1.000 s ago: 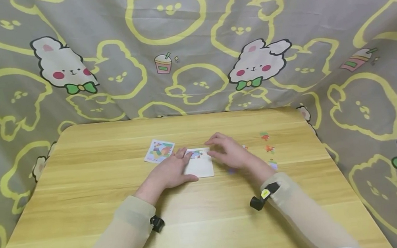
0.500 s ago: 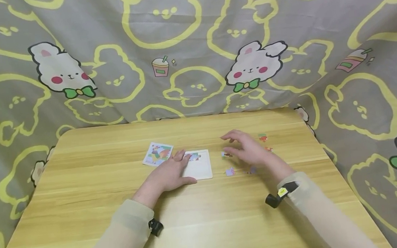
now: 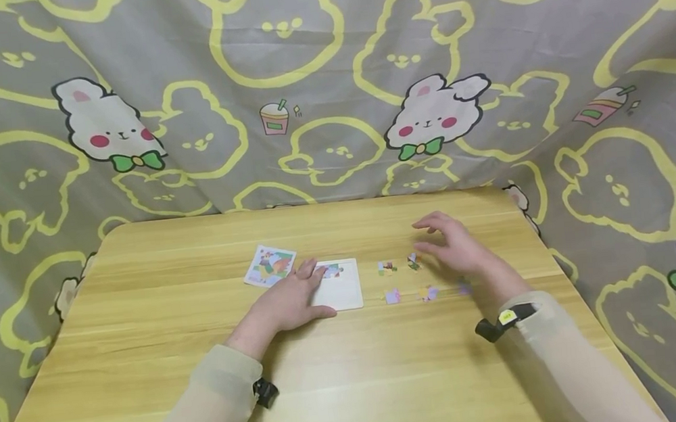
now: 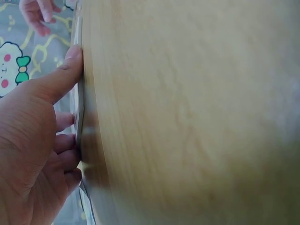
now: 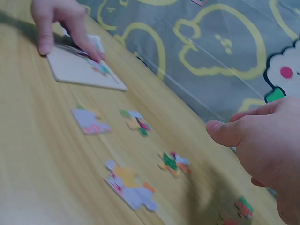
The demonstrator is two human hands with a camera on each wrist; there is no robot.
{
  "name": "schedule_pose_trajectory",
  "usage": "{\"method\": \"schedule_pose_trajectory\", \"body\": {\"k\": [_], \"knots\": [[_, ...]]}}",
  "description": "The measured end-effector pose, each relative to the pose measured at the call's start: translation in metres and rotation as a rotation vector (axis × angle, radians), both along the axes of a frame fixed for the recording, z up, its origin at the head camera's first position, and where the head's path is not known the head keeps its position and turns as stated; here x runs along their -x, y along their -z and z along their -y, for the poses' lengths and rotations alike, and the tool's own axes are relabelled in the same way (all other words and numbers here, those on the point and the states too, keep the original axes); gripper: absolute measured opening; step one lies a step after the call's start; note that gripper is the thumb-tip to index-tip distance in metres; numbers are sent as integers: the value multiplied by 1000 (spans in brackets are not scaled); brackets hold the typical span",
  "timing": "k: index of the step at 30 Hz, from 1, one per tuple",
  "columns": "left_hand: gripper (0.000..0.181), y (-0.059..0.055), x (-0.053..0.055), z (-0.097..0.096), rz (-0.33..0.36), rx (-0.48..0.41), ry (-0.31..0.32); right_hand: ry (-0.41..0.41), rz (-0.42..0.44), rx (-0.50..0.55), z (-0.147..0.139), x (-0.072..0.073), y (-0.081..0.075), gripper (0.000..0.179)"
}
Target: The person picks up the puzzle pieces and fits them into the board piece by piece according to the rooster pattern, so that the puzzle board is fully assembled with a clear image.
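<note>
Your left hand (image 3: 288, 303) is resting, fingers relaxed, on the white tray (image 3: 344, 293), which is lying flat on the bench (image 3: 355, 386), its visible edges running square to you; your hand is hiding its left end, leaving the long axis unclear. A puzzle strip (image 3: 334, 270) is stretching left to right along its far side. Your right hand (image 3: 456, 248), released, is hovering near the loose pieces (image 3: 427, 293) right of the tray, and the picture card (image 3: 270, 265) is lying skewed, its far end leaning rightward
</note>
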State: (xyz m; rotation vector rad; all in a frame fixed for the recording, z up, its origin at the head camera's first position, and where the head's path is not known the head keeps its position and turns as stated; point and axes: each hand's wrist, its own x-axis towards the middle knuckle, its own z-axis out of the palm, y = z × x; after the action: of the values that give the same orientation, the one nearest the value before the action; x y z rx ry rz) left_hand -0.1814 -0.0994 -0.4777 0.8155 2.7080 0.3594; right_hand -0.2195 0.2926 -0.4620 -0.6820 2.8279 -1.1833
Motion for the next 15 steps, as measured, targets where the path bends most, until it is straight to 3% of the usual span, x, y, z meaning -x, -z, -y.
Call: {"method": "schedule_pose_trajectory", "body": {"k": [15], "knots": [[101, 0, -2, 0, -4, -7, -1, 129, -1, -63, -43, 14, 18, 48]]}}
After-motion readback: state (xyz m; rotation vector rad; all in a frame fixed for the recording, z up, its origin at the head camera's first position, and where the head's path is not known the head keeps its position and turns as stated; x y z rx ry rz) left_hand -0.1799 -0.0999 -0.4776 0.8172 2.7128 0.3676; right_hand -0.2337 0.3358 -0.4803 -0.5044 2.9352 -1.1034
